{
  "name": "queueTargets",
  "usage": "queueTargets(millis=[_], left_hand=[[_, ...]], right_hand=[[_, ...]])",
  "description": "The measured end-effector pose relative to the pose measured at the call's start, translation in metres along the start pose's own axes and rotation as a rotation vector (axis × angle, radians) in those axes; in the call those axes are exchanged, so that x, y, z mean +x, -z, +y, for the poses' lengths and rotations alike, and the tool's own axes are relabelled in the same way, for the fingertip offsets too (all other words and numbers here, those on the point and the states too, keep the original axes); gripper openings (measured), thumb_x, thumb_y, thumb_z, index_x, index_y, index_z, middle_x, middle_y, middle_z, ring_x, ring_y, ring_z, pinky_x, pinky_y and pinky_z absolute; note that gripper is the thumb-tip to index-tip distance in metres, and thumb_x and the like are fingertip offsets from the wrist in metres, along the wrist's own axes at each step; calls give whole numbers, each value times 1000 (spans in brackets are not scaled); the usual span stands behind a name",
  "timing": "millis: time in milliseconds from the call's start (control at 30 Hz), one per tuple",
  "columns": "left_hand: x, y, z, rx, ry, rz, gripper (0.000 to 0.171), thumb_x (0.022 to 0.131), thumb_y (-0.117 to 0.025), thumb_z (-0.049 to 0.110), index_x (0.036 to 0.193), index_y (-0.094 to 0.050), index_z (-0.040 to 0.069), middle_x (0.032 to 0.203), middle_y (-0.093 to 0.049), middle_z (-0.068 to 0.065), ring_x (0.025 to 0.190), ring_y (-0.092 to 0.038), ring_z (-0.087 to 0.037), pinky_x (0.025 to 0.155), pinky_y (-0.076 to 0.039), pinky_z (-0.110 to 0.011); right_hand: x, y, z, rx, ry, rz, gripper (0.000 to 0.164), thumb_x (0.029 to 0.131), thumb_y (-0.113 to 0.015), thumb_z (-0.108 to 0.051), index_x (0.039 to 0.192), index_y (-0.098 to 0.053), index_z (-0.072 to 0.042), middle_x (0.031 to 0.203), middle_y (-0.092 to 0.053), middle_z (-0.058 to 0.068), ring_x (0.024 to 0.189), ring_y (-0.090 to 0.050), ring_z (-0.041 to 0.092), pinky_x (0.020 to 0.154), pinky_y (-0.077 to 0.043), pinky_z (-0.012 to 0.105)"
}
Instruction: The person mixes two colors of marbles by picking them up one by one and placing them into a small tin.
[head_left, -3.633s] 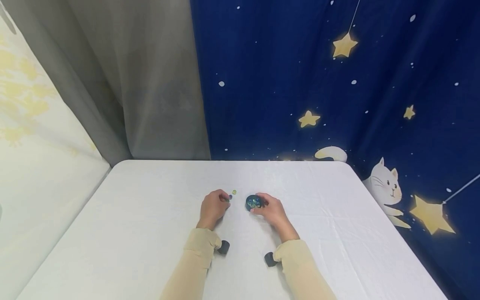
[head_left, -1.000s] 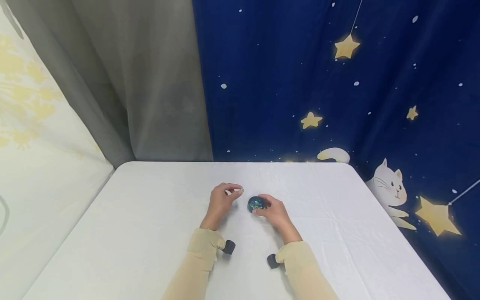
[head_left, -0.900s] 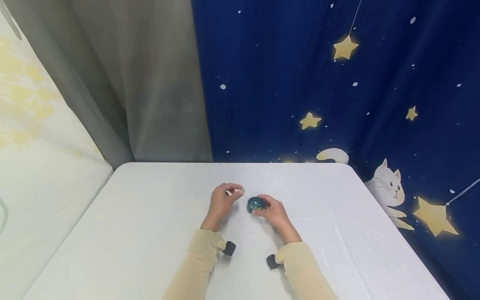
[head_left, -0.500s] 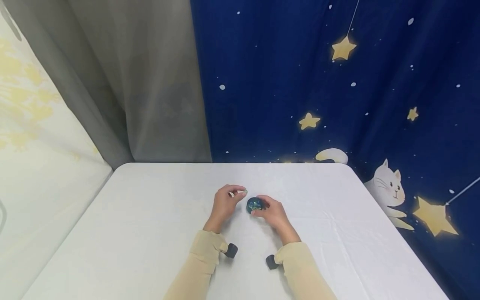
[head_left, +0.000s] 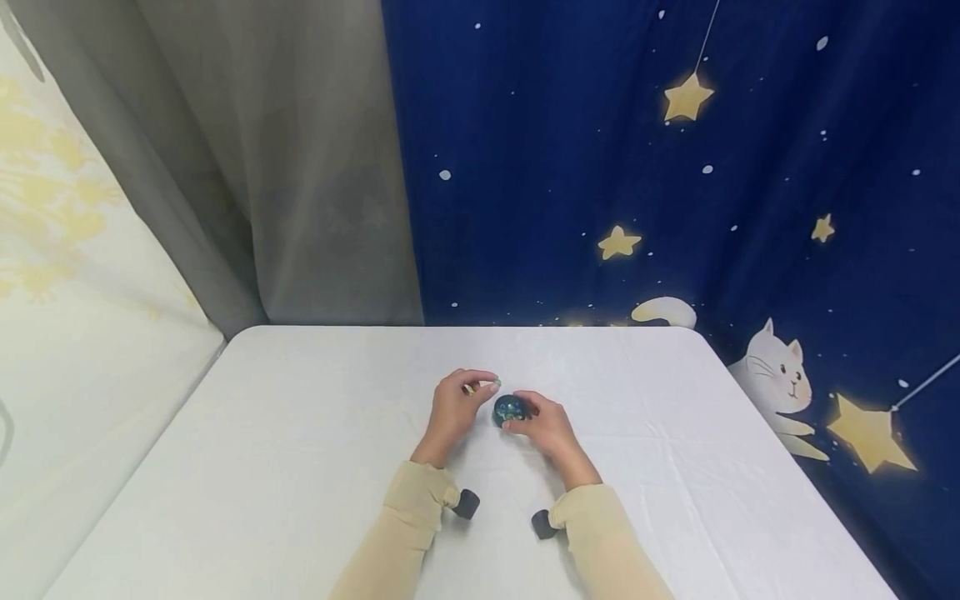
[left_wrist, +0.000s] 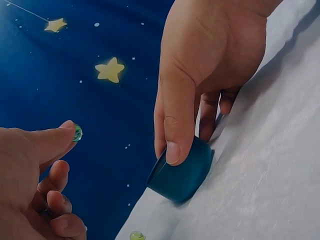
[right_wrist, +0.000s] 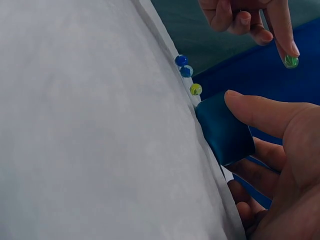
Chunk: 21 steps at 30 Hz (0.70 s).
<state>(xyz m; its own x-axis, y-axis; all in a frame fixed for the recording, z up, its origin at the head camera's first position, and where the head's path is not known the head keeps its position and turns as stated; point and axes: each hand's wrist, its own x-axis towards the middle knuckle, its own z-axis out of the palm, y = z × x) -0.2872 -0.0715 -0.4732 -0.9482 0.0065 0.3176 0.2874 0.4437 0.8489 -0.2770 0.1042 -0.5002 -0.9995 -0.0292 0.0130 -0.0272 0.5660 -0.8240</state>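
Note:
My left hand pinches a clear green marble between thumb and forefinger, up off the table, just left of and beyond a small teal cup. My right hand grips that cup by its side, thumb near the rim. Glinting blue, green and yellow pieces show inside the cup from above; they look like marbles. On the cloth beside the cup lie a dark blue marble, a clear blue marble and a yellow-green marble. In the head view the left hand mostly hides them.
A white cloth covers the table, which has rounded far corners. Behind it hang a grey curtain and a navy curtain with stars and a cat. Black wrist cameras sit at both cuffs.
From low at the table by the loose marbles, my left hand has lifted and moved right, nearer the cup, with the green marble pinched. The right hand and cup have hardly moved.

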Motion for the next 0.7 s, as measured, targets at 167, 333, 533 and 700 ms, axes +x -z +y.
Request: queueTargets(millis=[167, 333, 533, 700], left_hand=[[-1, -3, 2, -23, 6, 12, 16, 84, -76, 21, 99, -76, 17, 76, -53, 4, 70, -47, -16, 64, -40, -30], [-3, -6, 4, -33, -9, 18, 15, 84, -77, 20, 99, -75, 17, 75, -52, 4, 68, -46, -15, 63, -40, -29], [-4, -8, 3, -47, -21, 20, 15, 84, -77, 19, 98, -76, 16, 74, -53, 4, 68, -46, -14, 63, -40, -29], [-5, -8, 3, -40, -17, 4, 16, 84, -76, 20, 100, -75, 16, 74, -53, 5, 68, -46, -14, 63, -40, -28]], right_hand=[[0, 0, 1, 2, 13, 0, 58, 76, -82, -23, 129, -61, -12, 131, -60, 12, 122, -53, 36, 100, -39, 52], [-1, 1, 1, 12, 11, 5, 56, 76, -82, -22, 128, -62, -13, 131, -60, 11, 122, -53, 35, 100, -39, 52], [-1, 1, 2, 18, 18, 7, 56, 76, -83, -21, 127, -62, -12, 129, -61, 12, 122, -53, 36, 100, -39, 52], [-1, 2, 3, 25, 26, 4, 55, 76, -83, -21, 127, -63, -12, 129, -61, 11, 122, -53, 35, 100, -39, 52]])
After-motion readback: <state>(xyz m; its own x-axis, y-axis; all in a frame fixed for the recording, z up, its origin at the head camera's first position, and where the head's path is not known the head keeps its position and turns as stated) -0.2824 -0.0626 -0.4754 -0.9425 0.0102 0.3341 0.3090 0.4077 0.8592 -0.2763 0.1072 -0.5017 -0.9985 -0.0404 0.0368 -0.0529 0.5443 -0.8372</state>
